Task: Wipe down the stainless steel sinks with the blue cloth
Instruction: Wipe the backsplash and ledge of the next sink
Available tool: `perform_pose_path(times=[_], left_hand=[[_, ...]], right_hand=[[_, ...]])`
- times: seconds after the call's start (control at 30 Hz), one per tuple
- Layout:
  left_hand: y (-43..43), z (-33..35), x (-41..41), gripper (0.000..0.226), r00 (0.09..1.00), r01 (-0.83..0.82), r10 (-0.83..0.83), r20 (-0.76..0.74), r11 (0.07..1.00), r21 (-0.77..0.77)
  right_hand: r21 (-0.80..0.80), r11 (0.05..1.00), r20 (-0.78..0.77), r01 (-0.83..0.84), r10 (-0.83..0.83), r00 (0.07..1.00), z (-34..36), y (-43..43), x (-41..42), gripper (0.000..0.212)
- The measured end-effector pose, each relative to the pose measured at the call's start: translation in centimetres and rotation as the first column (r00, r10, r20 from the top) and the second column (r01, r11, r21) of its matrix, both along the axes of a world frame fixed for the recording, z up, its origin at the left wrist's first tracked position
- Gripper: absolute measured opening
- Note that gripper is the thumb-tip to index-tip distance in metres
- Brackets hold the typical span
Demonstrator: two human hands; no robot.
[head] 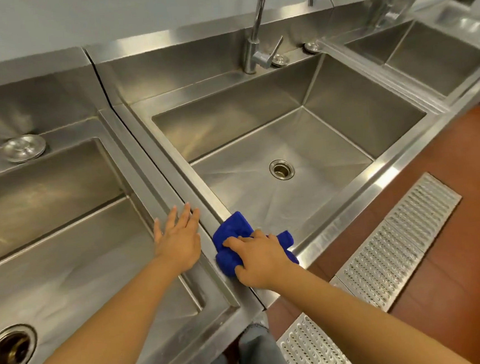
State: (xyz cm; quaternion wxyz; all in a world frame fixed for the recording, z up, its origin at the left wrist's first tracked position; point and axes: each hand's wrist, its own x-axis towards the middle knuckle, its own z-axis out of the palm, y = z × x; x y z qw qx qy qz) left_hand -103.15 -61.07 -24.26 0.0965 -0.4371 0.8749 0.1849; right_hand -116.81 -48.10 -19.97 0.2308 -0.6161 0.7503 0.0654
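Three stainless steel sinks stand in a row: the left sink point(64, 240), the middle sink point(330, 133) and the right sink point(437, 60). A bunched blue cloth point(231, 229) lies at the near left corner of the middle sink, against its left rim. My right hand point(262, 262) grips the cloth from above and presses it on the steel. My left hand point(178, 239) rests flat with straight fingers on the dividing rim between the left and middle sinks. It holds nothing.
A curved faucet point(254, 29) stands behind the middle sink, with a drain point(282, 169) in its floor. The left sink has a large drain point(10, 351) and a round plug point(24, 148) on its back ledge. Metal floor grates point(398, 243) lie on the red-brown floor at right.
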Motion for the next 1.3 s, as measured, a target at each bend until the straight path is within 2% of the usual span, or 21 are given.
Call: perform_pose_path(times=[0.17,0.33,0.5,0.67,0.77,0.93,1.07,1.2,1.3], left_hand=[[0.4,-0.2,-1.5,0.057,1.000,-0.017,0.016,-0.013,0.999,-0.044],[1.5,-0.2,-2.1,0.061,0.999,0.019,-0.022,-0.045,0.997,-0.072],[1.9,0.2,-2.7,0.060,0.993,0.106,-0.109,-0.043,0.992,-0.070],[2.0,0.5,-2.8,0.060,0.990,0.134,-0.135,-0.033,0.990,-0.048],[2.3,0.4,-2.7,0.060,0.988,0.146,-0.148,-0.037,0.989,-0.038],[2.6,0.1,-3.2,0.059,0.985,0.169,-0.171,-0.023,0.984,-0.049],[3.0,0.4,-4.4,0.059,0.979,0.202,-0.204,-0.026,0.978,-0.053],[3.7,0.7,-5.0,0.059,0.972,0.230,-0.232,-0.037,0.972,-0.044],[3.7,0.4,-4.7,0.059,0.974,0.220,-0.222,-0.053,0.975,-0.045]], right_hand=[[0.023,0.998,-0.029,0.065,-0.065,0.997,0.5,5.1,0.6,0.038],[0.027,0.995,-0.091,0.096,-0.093,0.991,0.0,6.8,1.7,0.047],[-0.028,0.988,-0.050,0.151,-0.152,0.987,-0.5,8.2,0.8,0.060],[-0.056,0.922,-0.164,0.384,-0.388,0.907,-0.8,7.3,-6.0,0.048],[-0.071,0.869,-0.127,0.489,-0.494,0.860,-0.9,6.8,-7.8,0.042],[-0.143,0.908,-0.008,0.393,-0.398,0.917,-2.1,8.1,-2.0,0.042],[-0.140,0.938,0.033,0.316,-0.315,0.949,-2.2,8.5,-1.5,0.055],[-0.102,0.908,-0.049,0.406,-0.413,0.910,-1.7,7.5,-5.0,0.043],[-0.090,0.881,-0.101,0.465,-0.472,0.876,-1.5,6.6,-5.1,0.041]])
